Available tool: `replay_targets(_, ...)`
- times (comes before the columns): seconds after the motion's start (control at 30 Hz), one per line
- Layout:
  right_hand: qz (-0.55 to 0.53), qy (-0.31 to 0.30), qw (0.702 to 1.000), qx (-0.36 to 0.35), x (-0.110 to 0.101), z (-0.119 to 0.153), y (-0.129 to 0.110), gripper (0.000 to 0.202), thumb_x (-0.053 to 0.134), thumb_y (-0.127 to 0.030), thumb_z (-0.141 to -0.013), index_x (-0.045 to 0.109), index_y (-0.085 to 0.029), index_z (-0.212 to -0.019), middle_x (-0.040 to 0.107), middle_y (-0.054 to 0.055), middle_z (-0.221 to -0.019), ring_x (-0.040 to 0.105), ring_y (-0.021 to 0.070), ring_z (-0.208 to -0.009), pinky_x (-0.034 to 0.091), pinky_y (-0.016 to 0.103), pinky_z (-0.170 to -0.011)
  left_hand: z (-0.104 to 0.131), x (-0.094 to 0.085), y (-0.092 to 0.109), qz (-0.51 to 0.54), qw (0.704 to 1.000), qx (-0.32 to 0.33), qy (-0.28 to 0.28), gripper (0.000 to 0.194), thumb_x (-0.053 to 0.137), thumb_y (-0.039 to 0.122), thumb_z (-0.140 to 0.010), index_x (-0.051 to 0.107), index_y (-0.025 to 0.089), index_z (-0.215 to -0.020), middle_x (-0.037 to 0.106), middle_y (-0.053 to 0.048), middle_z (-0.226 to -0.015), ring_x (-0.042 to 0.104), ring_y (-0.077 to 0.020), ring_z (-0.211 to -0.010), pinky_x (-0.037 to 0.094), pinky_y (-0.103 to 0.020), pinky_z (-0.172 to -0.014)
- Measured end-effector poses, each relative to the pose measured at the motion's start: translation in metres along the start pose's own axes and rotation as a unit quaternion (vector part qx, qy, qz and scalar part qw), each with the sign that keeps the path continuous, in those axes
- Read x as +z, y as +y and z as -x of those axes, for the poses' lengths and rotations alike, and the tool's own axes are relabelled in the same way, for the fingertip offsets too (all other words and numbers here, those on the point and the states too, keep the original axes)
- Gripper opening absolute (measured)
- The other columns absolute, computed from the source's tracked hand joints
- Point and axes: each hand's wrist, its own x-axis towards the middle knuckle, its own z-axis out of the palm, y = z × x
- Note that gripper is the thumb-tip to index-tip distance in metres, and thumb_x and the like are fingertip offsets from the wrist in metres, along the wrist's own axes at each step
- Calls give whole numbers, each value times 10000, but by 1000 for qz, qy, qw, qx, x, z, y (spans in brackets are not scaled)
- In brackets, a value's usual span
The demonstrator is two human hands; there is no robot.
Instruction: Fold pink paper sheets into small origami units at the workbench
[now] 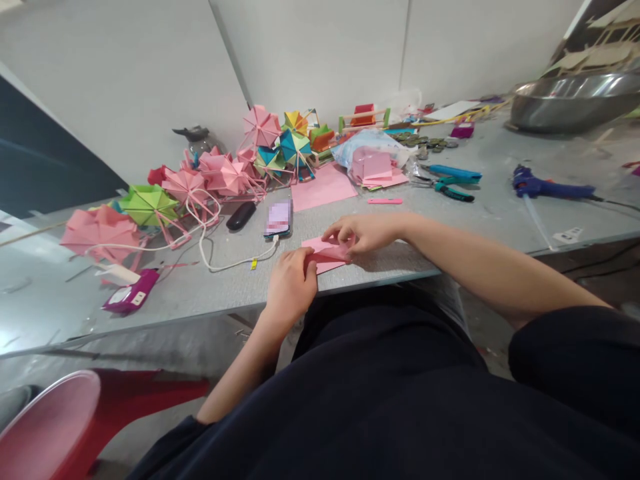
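Note:
A piece of pink paper [327, 252], partly folded, lies near the front edge of the grey table. My left hand [293, 283] grips its left end, thumb and fingers closed on it. From the right, my right hand [373, 233] pinches the raised upper layer with curled fingers, hiding part of the fold. Just behind the paper lie a flat pink strip [385, 201] and a larger pink sheet [320, 188]. To the left of that sheet is a phone [279, 219] with a white cable [240, 265] plugged in.
Several folded paper umbrellas [150, 205] stand along the back left. Pliers [453, 192], a blue-handled tool [455, 173] and a blue glue gun [555, 187] lie to the right. A metal bowl [575, 107] sits at the far right. Beside the table is a red chair [115, 407].

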Motion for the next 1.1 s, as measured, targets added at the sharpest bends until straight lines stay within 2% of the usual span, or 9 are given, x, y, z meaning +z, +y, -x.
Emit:
replay_targets(0.17,8,11,1000,12,0,0,-3,277,793,-308,-820,620,-202,-632,675,152,-1511,638,346,-1349,530,462,-1121,-10,-8,1,-17,998,28,-56,293,566,228,-1041,761,190,-1255,789,-140,-1326,682,-355,-1264,528,-592,-1125)
replay_targets(0.33,15,7,1000,8,2,-3,2,300,818,-308,-795,593,-199,-629,666,158,-1489,644,354,-1317,525,488,-1116,-28,-18,-1,-40,993,29,-106,190,626,279,-1016,800,240,-1082,787,-98,-1274,669,-369,-1244,489,-636,-1105)
replay_targets(0.53,39,12,999,19,4,-7,9,185,826,-346,-757,697,-216,-782,666,138,-1454,654,353,-1252,537,491,-1082,-33,-18,-18,-49,994,-7,-94,255,577,259,-1010,808,241,-1119,714,-116,-1142,650,-354,-1177,512,-596,-1069)
replay_targets(0.7,77,17,996,45,4,-10,13,296,871,-426,-719,735,-221,-886,698,130,-1273,649,344,-1122,541,482,-991,-23,-17,-10,-67,995,17,-78,268,569,250,-1005,798,247,-1146,718,-119,-1226,607,-366,-1244,470,-612,-1106)
replay_targets(0.77,85,16,995,48,4,-10,13,290,864,-437,-728,732,-227,-877,697,121,-1249,640,342,-1123,531,476,-983,-15,-16,-1,-68,994,50,-67,317,587,263,-1011,752,247,-1281,705,-126,-1364,567,-375,-1341,425,-620,-1163)
replay_targets(0.87,94,10,994,48,4,-10,12,276,843,-442,-748,729,-224,-876,687,129,-1271,630,356,-1163,514,479,-995,1,-13,14,-69,992,99,-39,499,602,369,-1065,592,247,-1548,542,-177,-1620,483,-387,-1472,379,-625,-1223)
replay_targets(0.93,100,7,994,49,4,-9,11,271,834,-440,-752,730,-220,-870,681,137,-1286,629,367,-1170,509,485,-989,12,-10,21,-91,990,111,0,498,607,427,-1086,594,281,-1562,453,-186,-1699,414,-414,-1541,352,-645,-1240)
replay_targets(1.03,100,9,994,49,5,-9,10,251,822,-427,-756,731,-217,-858,683,137,-1284,636,365,-1154,508,477,-979,22,-6,26,-130,981,139,21,407,613,399,-1090,677,315,-1483,551,-166,-1637,441,-421,-1532,348,-646,-1228)
replay_targets(1.1,97,11,994,47,5,-9,10,235,813,-413,-750,721,-219,-845,685,130,-1274,638,352,-1141,508,463,-969,24,-2,27,-135,972,190,-24,393,612,381,-1090,695,299,-1465,660,-155,-1532,543,-392,-1446,387,-602,-1198)
